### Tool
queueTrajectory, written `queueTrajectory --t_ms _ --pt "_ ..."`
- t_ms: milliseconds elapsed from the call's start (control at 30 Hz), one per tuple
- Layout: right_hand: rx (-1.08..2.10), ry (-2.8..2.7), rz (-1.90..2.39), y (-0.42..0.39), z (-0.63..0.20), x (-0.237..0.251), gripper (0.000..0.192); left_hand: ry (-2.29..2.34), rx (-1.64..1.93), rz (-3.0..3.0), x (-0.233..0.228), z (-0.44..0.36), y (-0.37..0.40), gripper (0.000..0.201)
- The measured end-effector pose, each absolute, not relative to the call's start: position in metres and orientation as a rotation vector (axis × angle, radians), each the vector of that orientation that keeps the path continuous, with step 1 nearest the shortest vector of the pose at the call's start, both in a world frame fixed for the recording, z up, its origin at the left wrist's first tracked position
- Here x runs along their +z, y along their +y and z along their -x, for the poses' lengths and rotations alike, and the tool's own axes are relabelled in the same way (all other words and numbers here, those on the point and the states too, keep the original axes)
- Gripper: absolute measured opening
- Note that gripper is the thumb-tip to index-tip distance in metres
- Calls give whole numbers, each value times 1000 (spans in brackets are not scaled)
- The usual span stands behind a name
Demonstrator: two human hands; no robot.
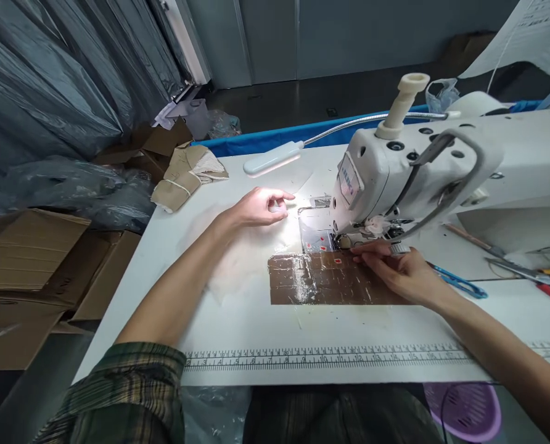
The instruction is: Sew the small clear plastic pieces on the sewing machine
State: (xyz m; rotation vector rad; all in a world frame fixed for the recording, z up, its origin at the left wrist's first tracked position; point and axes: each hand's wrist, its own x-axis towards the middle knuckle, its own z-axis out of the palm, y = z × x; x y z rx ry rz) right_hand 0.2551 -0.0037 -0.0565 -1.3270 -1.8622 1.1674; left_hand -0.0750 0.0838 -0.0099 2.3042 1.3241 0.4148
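Observation:
I sit at a white sewing machine [441, 166] on a white table [238, 320]. My left hand [261, 206] hovers left of the needle plate, thumb and forefinger pinched together; whether they hold sheer fabric I cannot tell. A faint, nearly transparent piece of fabric [231, 259] lies on the table under my left forearm. My right hand [398, 268] rests flat on a brown taped patch [321, 279] just in front of the presser foot, fingers pressing down near small red marks.
A gooseneck lamp [272, 159] lights the needle area. Blue-handled snips [460, 283] and scissors [547, 280] lie at the right. Bundled beige cloth [187, 176] sits at the table's far left corner. Cardboard boxes [29, 259] stand on the floor left. A printed ruler [321, 356] runs along the front edge.

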Motion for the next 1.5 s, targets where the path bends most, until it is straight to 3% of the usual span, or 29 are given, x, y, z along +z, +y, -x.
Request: queueTrajectory --t_ms 233,667,1300,1400,1500 --pt "1031 -1974 1385 -5 -254 -64 33 1143 599 -1922 -6 84 76 53" --pt "940 -2067 1287 -11 -251 -64 32 1164 592 -1807 11 87 68 40" --pt "832 -2094 1130 -17 -243 -61 26 1539 586 -2462 16 80 53 34" --pt "711 -2179 1073 -18 -239 -59 25 1736 401 -2592 11 68 54 22" --pt "629 -2215 1049 -18 -237 -59 25 1622 126 -2613 -1 53 59 28"
